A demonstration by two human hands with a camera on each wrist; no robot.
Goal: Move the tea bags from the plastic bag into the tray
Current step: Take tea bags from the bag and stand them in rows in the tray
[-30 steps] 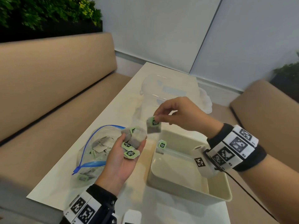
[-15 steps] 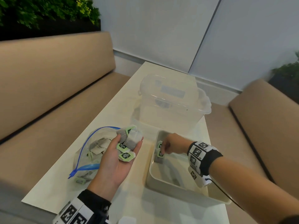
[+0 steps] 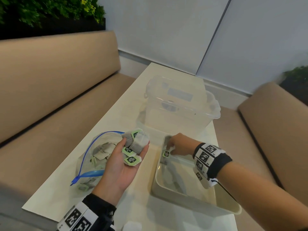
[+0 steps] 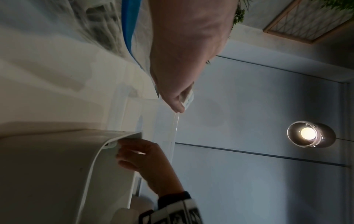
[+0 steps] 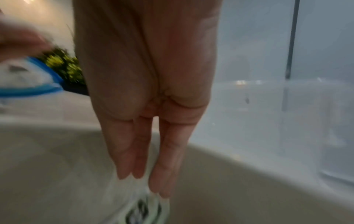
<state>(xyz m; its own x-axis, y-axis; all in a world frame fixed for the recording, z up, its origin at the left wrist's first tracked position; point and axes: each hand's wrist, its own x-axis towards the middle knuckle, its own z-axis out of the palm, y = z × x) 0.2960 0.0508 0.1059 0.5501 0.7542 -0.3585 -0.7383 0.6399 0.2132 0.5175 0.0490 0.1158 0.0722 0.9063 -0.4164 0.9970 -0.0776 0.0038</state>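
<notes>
The left hand (image 3: 123, 165) lies open, palm up, beside the cream rectangular plastic tray (image 3: 196, 203), cupping spare grey tea bags (image 3: 135, 144) as a supply, while the right hand (image 3: 179, 145), fingers curled, pinches one green-tagged tea bag (image 3: 166, 153) at the tray's far corner for placement.

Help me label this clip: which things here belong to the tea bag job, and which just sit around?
Job: tea bags on left hand; plastic bag; tray; right hand at tea bag tag.
Idle: clear tub; bench; plants.
</notes>
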